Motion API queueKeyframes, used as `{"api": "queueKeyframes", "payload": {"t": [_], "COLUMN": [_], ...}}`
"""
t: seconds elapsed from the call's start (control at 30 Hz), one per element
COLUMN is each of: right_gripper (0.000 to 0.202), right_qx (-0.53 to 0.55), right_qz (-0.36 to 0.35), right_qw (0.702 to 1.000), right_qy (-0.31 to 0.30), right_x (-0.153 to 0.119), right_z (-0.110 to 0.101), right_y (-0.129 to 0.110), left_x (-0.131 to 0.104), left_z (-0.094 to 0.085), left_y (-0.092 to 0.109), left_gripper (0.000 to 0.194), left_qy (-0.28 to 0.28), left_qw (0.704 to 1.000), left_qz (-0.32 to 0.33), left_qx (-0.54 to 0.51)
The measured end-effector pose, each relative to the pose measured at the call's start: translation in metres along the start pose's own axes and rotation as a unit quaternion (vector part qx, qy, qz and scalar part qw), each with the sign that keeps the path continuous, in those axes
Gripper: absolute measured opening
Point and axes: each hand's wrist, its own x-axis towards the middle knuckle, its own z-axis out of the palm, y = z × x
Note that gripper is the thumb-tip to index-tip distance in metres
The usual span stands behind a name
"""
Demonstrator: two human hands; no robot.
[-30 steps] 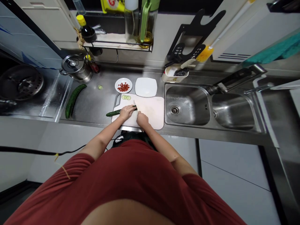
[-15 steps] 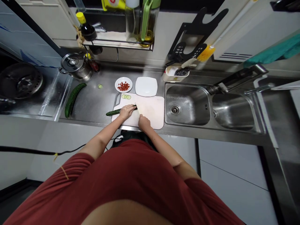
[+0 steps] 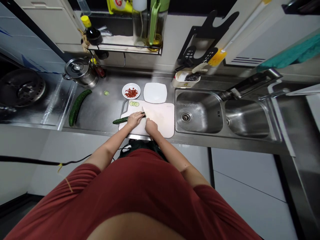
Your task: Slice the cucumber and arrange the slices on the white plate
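My left hand [image 3: 135, 119] is closed over a dark green cucumber [image 3: 120, 120] lying across the white cutting board [image 3: 163, 123]. The cucumber's uncut end sticks out past the board's left edge. My right hand [image 3: 151, 127] grips a kitchen knife [image 3: 144, 111], its handle hidden in the fist. The blade stands at the cucumber's right end, just beside my left fingers. Several thin cucumber slices [image 3: 134, 104] lie overlapped at the board's upper left. Behind the board are a plate of chopped red pieces [image 3: 131, 92] and a bare white square plate [image 3: 155, 93].
A second cucumber [image 3: 78, 107] and a small slice [image 3: 106, 93] lie on the steel counter to the left, near a lidded pot [image 3: 79, 72]. A double sink [image 3: 200, 113] adjoins the board on the right. A bottle shelf [image 3: 125, 49] hangs above the back.
My right hand and the knife have shifted slightly left, and the blade is more tilted. My left hand stays on the cucumber.
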Motion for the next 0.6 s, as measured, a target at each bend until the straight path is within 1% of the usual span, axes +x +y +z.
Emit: {"api": "queueKeyframes", "payload": {"t": [0.13, 0.37, 0.5, 0.6], "right_gripper": [0.028, 0.027, 0.027, 0.027], "right_qx": [-0.001, -0.017, -0.016, -0.007], "right_qz": [0.004, 0.012, 0.013, 0.003], "right_qw": [1.0, 1.0, 1.0, 1.0], "right_qy": [-0.002, -0.008, -0.014, -0.005], "right_x": [-0.004, -0.021, -0.02, -0.015], "right_z": [0.0, 0.014, 0.013, 0.01], "right_y": [0.001, 0.01, 0.009, 0.007], "left_x": [0.0, 0.0, 0.0, 0.0], "left_z": [-0.001, 0.0, 0.0, 0.0], "left_y": [0.0, 0.001, 0.001, 0.001], "left_gripper": [0.032, 0.032, 0.032, 0.032], "left_qy": [0.002, 0.011, 0.009, 0.004], "left_qw": [1.0, 1.0, 1.0, 1.0], "left_qz": [0.002, 0.008, 0.001, 0.003], "left_qx": [-0.004, -0.003, 0.0, -0.001]}}
